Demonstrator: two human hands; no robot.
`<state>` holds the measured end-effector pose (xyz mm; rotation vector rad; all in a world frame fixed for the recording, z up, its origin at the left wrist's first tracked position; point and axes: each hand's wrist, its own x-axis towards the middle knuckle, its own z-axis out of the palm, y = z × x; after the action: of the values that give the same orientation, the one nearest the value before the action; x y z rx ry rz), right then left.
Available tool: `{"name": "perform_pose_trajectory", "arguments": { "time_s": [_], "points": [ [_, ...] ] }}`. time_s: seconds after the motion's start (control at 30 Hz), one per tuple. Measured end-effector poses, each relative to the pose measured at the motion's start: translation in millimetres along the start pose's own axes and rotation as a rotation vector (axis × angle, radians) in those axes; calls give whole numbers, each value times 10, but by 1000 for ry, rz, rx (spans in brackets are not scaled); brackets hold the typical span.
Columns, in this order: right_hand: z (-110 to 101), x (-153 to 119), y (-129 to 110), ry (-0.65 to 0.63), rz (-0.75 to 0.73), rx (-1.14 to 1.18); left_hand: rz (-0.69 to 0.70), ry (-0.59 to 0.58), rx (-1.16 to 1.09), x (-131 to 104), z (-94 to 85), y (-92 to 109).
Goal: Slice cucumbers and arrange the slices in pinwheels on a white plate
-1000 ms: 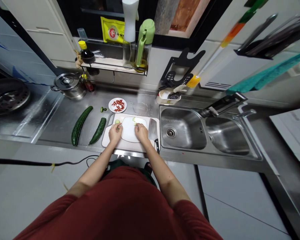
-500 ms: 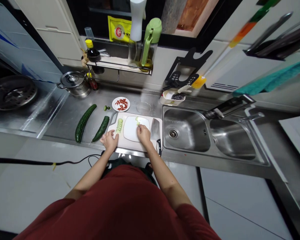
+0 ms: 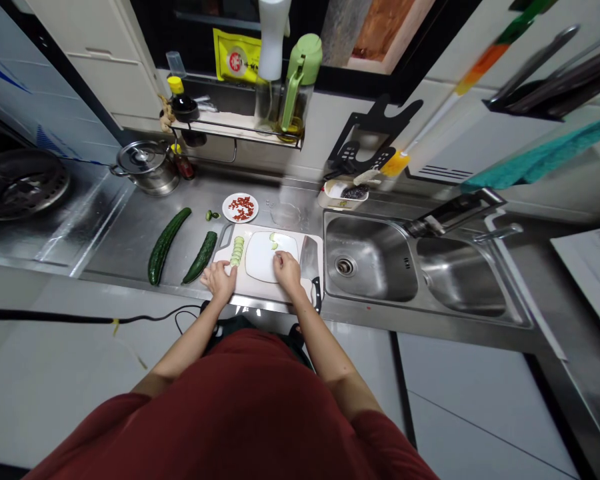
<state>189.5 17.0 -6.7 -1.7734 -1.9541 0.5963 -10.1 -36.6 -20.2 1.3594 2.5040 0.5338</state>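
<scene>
On a light cutting board (image 3: 245,291) lies a row of overlapping cucumber slices (image 3: 237,249). My left hand (image 3: 220,280) rests at the row's near end, fingers apart, the thumb close to the lowest slice. A white square plate (image 3: 260,262) sits on the same board, with a few cucumber slices (image 3: 273,241) near its far edge. Over the plate's right part is my right hand (image 3: 287,270), fingers curled together just below those slices; whatever they hold, if anything, is hidden. A cleaver (image 3: 309,257) with a black handle lies along the board's right side.
Left of the board lie a whole cucumber (image 3: 167,247) and a shorter cucumber piece (image 3: 200,258). Behind it stands a small plate of chopped red pieces (image 3: 241,209), with cucumber ends (image 3: 211,215) nearby. A double sink (image 3: 375,257) is to the right; a lidded pot (image 3: 147,167) stands back left.
My right hand has drawn back slightly from the slices at the plate's far edge, which now show apart from its fingertips. My left hand stays beside the row. The view has shifted a little.
</scene>
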Motion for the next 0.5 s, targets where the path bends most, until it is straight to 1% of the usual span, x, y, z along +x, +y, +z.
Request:
{"name": "perform_pose_trajectory", "arguments": {
  "time_s": [0.13, 0.5],
  "points": [
    [-22, -27, -3, 6, 3, 2, -12, 20, -44, 13, 5, 9],
    [-56, -79, -39, 22, 7, 47, -33, 21, -173, 28, -36, 33]
  ]
}}
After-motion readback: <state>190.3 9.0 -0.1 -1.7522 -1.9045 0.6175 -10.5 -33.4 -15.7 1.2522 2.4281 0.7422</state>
